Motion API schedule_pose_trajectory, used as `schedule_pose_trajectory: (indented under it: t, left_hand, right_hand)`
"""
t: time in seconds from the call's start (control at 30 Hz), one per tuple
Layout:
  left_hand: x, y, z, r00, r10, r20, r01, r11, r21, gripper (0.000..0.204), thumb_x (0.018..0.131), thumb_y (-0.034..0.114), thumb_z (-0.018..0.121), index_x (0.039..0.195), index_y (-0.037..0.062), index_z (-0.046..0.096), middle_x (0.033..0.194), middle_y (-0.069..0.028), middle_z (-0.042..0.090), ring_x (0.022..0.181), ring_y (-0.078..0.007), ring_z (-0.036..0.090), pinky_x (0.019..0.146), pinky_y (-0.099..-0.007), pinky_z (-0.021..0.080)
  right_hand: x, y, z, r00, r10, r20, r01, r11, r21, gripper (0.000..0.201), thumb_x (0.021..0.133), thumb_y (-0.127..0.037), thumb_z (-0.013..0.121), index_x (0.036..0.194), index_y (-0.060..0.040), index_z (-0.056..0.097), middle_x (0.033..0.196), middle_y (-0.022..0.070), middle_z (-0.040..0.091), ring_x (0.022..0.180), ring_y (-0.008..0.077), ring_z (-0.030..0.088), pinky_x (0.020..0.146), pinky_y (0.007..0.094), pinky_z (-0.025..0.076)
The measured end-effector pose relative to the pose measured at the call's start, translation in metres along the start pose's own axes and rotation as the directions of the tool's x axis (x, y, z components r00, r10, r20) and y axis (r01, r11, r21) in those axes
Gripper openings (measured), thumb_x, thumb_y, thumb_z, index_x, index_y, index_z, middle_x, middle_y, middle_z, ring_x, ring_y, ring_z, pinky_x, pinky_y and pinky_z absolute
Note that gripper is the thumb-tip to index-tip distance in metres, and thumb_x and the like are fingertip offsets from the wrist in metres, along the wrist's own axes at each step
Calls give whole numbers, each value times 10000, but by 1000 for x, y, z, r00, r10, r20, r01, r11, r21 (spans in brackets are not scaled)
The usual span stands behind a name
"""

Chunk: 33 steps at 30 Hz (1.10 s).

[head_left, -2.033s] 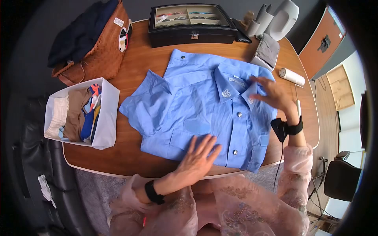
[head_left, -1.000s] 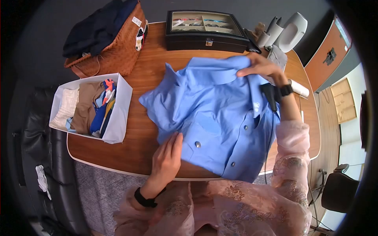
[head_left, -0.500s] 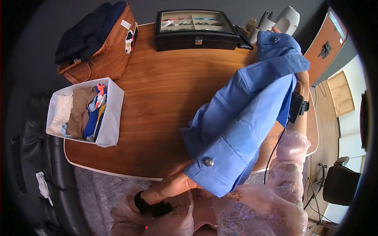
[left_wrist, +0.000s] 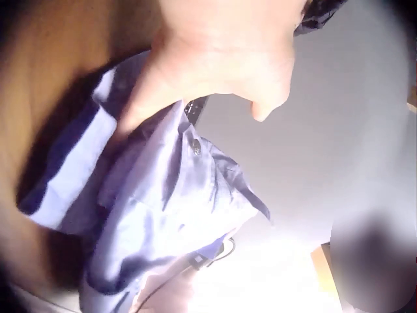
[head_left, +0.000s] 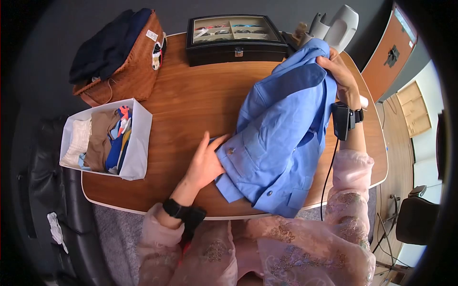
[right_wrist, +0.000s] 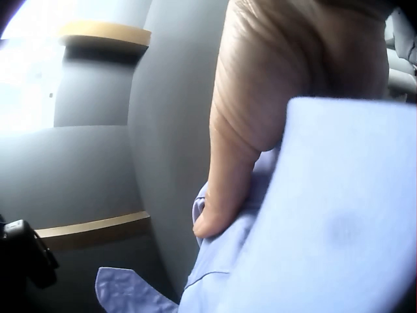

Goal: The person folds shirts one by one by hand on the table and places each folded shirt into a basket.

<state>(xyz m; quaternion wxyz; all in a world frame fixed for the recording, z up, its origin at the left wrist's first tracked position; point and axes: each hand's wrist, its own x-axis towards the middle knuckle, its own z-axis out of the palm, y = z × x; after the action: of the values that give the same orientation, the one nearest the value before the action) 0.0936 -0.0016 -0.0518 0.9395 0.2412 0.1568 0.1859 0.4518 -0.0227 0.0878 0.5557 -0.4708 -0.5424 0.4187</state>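
Note:
The blue shirt [head_left: 276,138] is folded over itself and partly raised at the table's right half, its lower part near the front edge. At its collar end the right hand [head_left: 344,78] grips the cloth, with its thumb [right_wrist: 225,195] pressed on the fabric in the right wrist view. At the shirt's left edge is the left hand [head_left: 205,164], thumb spread away from the cloth; some of its fingers are hidden behind the fabric. The left wrist view shows this hand [left_wrist: 215,65] above the hanging shirt [left_wrist: 150,202], its thumb clear of it.
A white box of folded clothes [head_left: 138,143] stands at the left, with a woven basket [head_left: 136,71] behind it. A black display case [head_left: 236,52] sits at the back, and white containers [head_left: 341,28] at the back right. A cable [head_left: 327,183] hangs from the right wrist.
The shirt, earlier spread flat with buttons up, was lifted and folded over to the right, then lowered somewhat. The left hand moved up and left from the front edge, its thumb now spread.

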Motion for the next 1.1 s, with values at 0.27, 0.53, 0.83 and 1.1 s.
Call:
schedule_pose_trajectory:
  t: [0.27, 0.53, 0.83, 1.1]
  left_hand:
    - [35, -21, 21, 911, -371, 179, 215, 798, 563, 625, 904, 530, 416, 1169, -22, 544, 1170, -115, 569, 1101, -192, 518, 947, -349, 393]
    - [15, -52, 20, 955, 213, -206, -2, 699, 715, 529, 952, 400, 393, 1265, -25, 438, 1258, -167, 507, 1189, -267, 460, 985, -332, 338]
    - [27, -22, 25, 975, 121, -185, 71, 620, 781, 462, 912, 430, 487, 935, -27, 551, 896, -103, 595, 864, -175, 535, 767, -332, 407]
    - [71, -33, 25, 991, -52, -124, 96, 920, 379, 253, 809, 134, 633, 1030, 19, 589, 948, -40, 619, 880, -131, 598, 773, -284, 500]
  right_hand:
    - [15, 9, 7, 992, 104, 70, -104, 995, -4, 365, 773, -273, 719, 998, -5, 617, 904, 24, 641, 798, 72, 593, 737, 210, 483]
    - [18, 21, 26, 985, 144, 97, -143, 989, -19, 368, 744, -268, 745, 980, -7, 635, 888, 27, 647, 787, 80, 594, 743, 206, 477]
    - [26, 20, 50, 968, 123, 218, -97, 987, -127, 409, 772, -254, 714, 1061, 18, 616, 983, 49, 639, 907, 106, 576, 835, 229, 446]
    - [38, 47, 78, 969, -231, 92, 197, 487, -851, 465, 716, -337, 752, 997, 14, 633, 994, 113, 644, 935, 191, 595, 812, 295, 465]
